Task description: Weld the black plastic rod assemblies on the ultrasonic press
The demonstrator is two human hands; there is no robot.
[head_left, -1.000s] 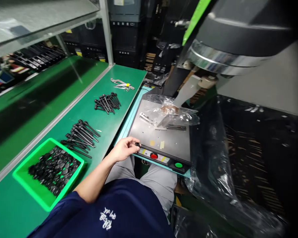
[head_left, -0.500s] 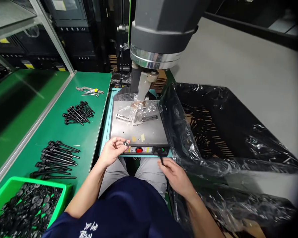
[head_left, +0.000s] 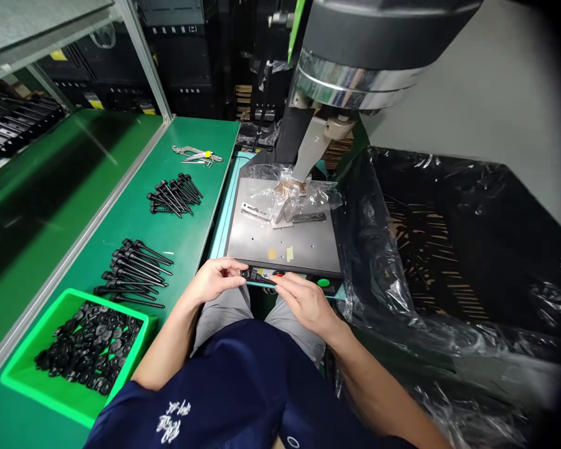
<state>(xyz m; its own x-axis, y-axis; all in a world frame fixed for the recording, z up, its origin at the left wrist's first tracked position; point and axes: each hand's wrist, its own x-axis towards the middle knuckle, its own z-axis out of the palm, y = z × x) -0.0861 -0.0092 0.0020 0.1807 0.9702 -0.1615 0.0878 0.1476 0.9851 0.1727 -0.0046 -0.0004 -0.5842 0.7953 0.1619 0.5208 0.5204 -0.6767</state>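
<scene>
My left hand (head_left: 217, 279) pinches a small round black cap (head_left: 245, 273) just in front of the machine's grey metal plate (head_left: 280, 240). My right hand (head_left: 303, 300) grips a black pin (head_left: 262, 279) whose end meets the cap between the two hands. Both hands are closed and almost touch, hovering over the front control strip with its green button (head_left: 325, 282). The press head (head_left: 355, 68) hangs above the fixture (head_left: 287, 198) at the plate's far end.
On the green bench, a green tray (head_left: 42, 386) holds several black caps, with two heaps of black pins (head_left: 135, 274) (head_left: 174, 194) and a metal tool (head_left: 197, 154) farther off. A bin lined with black plastic (head_left: 449, 249) stands at the right.
My right hand rose from near my lap with the black pin and met the left hand at the plate's front edge. The view swung slightly left.
</scene>
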